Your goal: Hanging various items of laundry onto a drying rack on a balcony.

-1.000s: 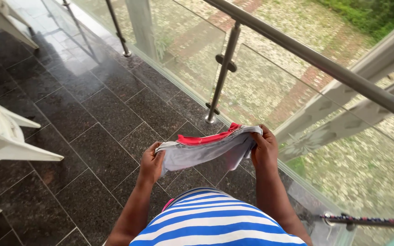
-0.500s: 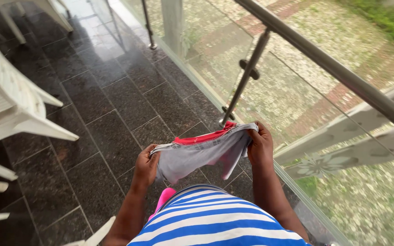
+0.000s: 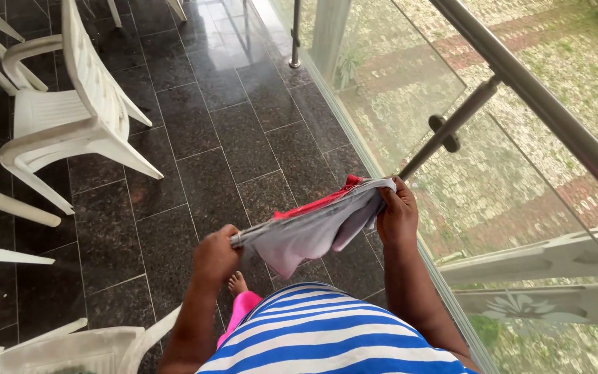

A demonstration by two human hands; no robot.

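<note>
Dark tiled balcony floor (image 3: 195, 138) below, both grips clenched: left hand (image 3: 214, 257) and right hand (image 3: 397, 215) pinch the soft, light grey-and-red garment (image 3: 313, 228) at opposite ends, sagging limply between.

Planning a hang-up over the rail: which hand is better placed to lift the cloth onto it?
Probably the right hand: it pinches the grey and red cloth right beside the glass balustrade, under the metal handrail. The left hand grips the far end, over the tiled floor.

- left hand (image 3: 217, 255) and right hand (image 3: 397, 215) grip opposite ends of a grey-and-red cloth (image 3: 313, 228), stretched between them
- white chair (image 3: 70, 118) off left on dark tiles (image 3: 243, 138)
- glass railing (image 3: 520, 76) right beside
</note>
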